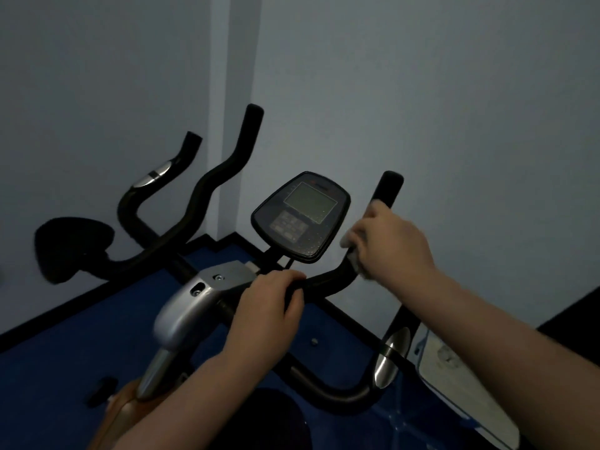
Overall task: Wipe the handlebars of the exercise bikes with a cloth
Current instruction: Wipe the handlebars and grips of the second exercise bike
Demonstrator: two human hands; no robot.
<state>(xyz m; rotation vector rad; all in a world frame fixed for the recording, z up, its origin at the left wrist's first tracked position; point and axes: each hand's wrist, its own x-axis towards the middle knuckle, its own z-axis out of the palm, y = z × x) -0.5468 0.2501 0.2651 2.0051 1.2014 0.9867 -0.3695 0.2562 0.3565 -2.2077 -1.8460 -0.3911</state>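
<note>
Fingers of right hand (394, 245) clamp crumpled pale cloth (352, 237) around curved black handlebar (328, 280); left hand (269, 306) grips it

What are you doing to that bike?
A person is cleaning an exercise bike. The right hand holds a pale cloth wrapped round the upright right handlebar and is wiping it. The left hand grips the middle bar just below the console screen, likely to steady the bike. The left handlebar has no hand or cloth on it. The room is dim, so any dirt is hard to see.
</note>
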